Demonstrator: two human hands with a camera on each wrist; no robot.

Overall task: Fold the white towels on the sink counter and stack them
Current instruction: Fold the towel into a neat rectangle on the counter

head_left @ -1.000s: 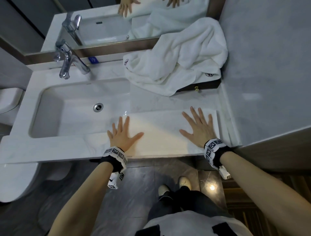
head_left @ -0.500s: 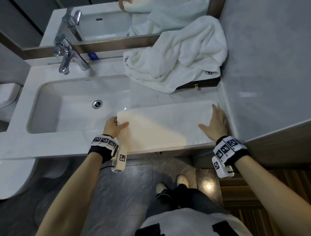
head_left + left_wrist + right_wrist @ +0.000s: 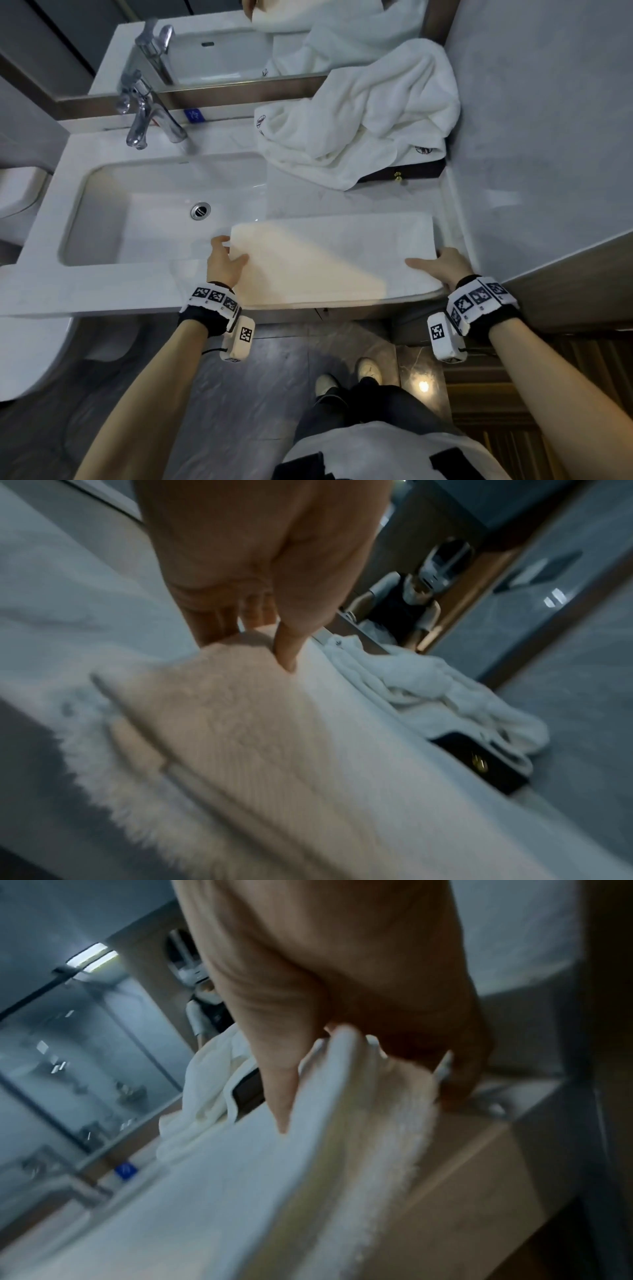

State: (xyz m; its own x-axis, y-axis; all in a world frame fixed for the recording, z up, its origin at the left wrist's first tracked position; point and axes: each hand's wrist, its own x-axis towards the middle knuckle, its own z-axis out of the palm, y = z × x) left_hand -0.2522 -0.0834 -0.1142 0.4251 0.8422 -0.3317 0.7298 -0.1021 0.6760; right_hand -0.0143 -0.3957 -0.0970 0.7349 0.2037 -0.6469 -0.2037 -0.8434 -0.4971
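Note:
A folded white towel [image 3: 329,257] lies as a long strip on the front of the sink counter [image 3: 102,291]. My left hand [image 3: 224,258] pinches its left end, thumb on top and fingers underneath; the left wrist view shows this end of the towel [image 3: 240,737] lifted a little. My right hand [image 3: 440,265] grips the right end, thumb on top, fingers curled under the towel's edge [image 3: 359,1110]. A heap of unfolded white towels [image 3: 359,116] lies at the back right of the counter against the mirror.
The basin [image 3: 154,212] and chrome faucet [image 3: 144,113] take up the left of the counter. A dark box [image 3: 404,173] pokes out from under the towel heap. A grey wall [image 3: 548,137] closes the right side. A toilet [image 3: 20,192] stands at the far left.
Both hands went from lying flat on the folded towel to its two ends, where they took hold. The left end has risen slightly off the counter.

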